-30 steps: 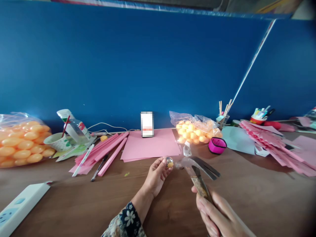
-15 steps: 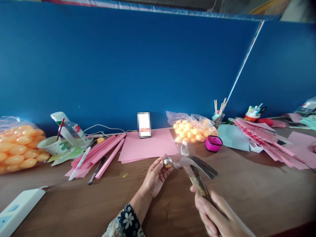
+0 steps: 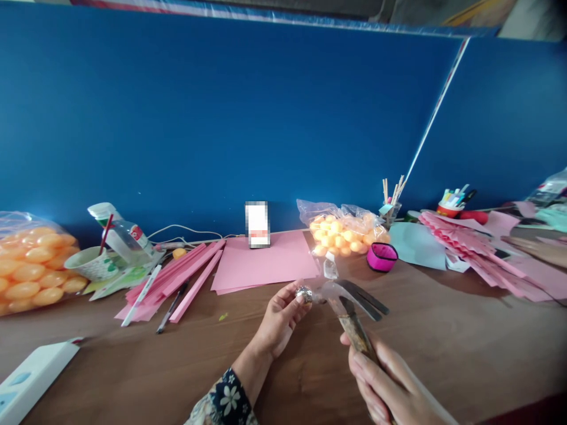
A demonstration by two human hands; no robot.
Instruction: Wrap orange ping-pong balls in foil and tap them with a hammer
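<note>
Between the thumb and fingers of my left hand [image 3: 282,316] is a small shiny silver ball [image 3: 303,294]. My right hand [image 3: 385,375] is wrapped round the wooden handle of a claw hammer [image 3: 349,307]. The hammer's face points left and lies close beside the silver ball; I cannot tell whether the two touch. Its dark claw points to the right. Just behind the hammer head is a small clear plastic piece [image 3: 330,267]. Both hands are above the brown table [image 3: 305,378].
Behind my hands lie pink paper sheets [image 3: 266,262], a phone [image 3: 257,224], a bag of orange balls [image 3: 341,233] and a magenta band [image 3: 382,257]. Pink strips [image 3: 181,271], a cup [image 3: 91,264] and a power strip [image 3: 38,372] are left. Another person's arm [image 3: 538,251] reaches in at right.
My left fingers have shifted on the silver ball, the thumb now lying across its front, and the ball has moved slightly. The hammer has hardly moved. At far right, the other person's arm has come further in.
</note>
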